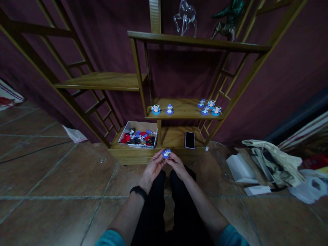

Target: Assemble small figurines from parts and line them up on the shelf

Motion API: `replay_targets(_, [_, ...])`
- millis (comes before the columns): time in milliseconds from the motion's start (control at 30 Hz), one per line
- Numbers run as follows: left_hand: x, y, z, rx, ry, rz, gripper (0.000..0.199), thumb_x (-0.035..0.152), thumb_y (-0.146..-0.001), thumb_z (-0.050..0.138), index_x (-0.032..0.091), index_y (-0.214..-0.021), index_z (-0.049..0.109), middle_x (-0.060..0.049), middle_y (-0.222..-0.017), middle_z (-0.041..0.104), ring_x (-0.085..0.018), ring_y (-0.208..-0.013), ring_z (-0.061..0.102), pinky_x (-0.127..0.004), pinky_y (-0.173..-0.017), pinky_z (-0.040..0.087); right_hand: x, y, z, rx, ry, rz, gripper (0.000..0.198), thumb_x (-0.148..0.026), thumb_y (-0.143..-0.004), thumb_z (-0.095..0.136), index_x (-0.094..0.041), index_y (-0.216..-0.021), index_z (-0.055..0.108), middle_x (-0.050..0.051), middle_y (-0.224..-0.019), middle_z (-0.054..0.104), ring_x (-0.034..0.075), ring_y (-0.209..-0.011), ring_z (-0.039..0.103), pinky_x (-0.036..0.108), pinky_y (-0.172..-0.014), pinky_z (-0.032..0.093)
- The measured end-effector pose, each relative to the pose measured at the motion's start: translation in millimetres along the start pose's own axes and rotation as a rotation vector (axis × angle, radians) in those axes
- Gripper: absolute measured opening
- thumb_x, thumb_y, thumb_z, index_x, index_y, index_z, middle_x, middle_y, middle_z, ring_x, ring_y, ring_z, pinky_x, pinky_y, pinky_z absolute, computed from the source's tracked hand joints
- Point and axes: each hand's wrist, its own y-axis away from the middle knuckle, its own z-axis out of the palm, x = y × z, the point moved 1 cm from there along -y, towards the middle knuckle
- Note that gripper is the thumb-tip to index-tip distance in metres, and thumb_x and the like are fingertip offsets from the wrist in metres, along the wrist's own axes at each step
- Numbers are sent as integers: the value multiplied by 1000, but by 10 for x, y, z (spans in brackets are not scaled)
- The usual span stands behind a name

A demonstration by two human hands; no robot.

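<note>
A small purple and white figurine (pixel 166 153) is held between both hands, just in front of the low shelf. My left hand (pixel 153 165), with a dark band at the wrist, grips it from the left. My right hand (pixel 177 165) has its fingers closed on the right side of it. Behind my left hand stands an open cardboard box (pixel 142 146) with several red, black and purple figurines in it. On the shelf above, a blue-based figurine (pixel 155 109) and a purple figurine (pixel 169 109) stand at the left. Several similar figurines (pixel 205 110) are grouped at the right.
A phone (pixel 190 140) lies on the lower shelf (pixel 173 135). On the upper shelf (pixel 202 41) are a clear glass horse (pixel 186 16) and a dark green statue (pixel 228 20). On the floor at right lie a white box (pixel 241 168), cloth bag (pixel 275 164) and plastic bag (pixel 309 188).
</note>
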Motion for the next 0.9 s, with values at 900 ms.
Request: replay_targets(900, [-98, -157, 35, 49, 60, -65, 30, 14, -77, 58, 15, -107, 59, -9, -92, 66, -13, -73, 62, -28, -70, 48, 257, -138, -68, 244, 119, 6, 37, -31, -67, 62, -23, -101, 53, 3, -97, 65, 19, -90, 60, 35, -84, 44])
